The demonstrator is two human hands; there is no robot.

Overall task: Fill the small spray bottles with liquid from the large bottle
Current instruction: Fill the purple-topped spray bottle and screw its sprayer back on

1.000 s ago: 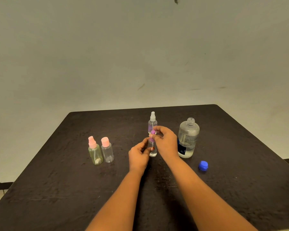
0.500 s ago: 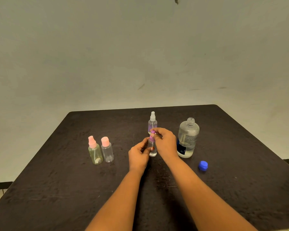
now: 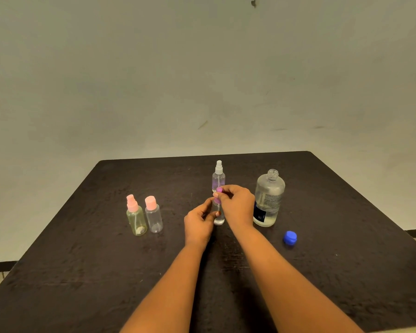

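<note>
Not much has moved since half a second back: both hands are in the same spot, and the right hand (image 3: 237, 203) has only shuffled its fingertips a bit round the purple spray top (image 3: 219, 190). The small bottle (image 3: 219, 218) stands upright on the table (image 3: 106, 272), just beside the big bottle (image 3: 269, 200), which is open with its blue cap (image 3: 289, 237) lying near it.

Looks like a twist on the top; whether it's going on or coming off I can't tell. To do it well I'd keep the bottle flat on the table, turn only the top, and keep it straight so the thread doesn't cross.

Grip-wise, the left hand (image 3: 198, 224) is curled round the bottle's body to steady it. The right hand pinches the purple top with thumb and fingertips drawn close together.
</note>
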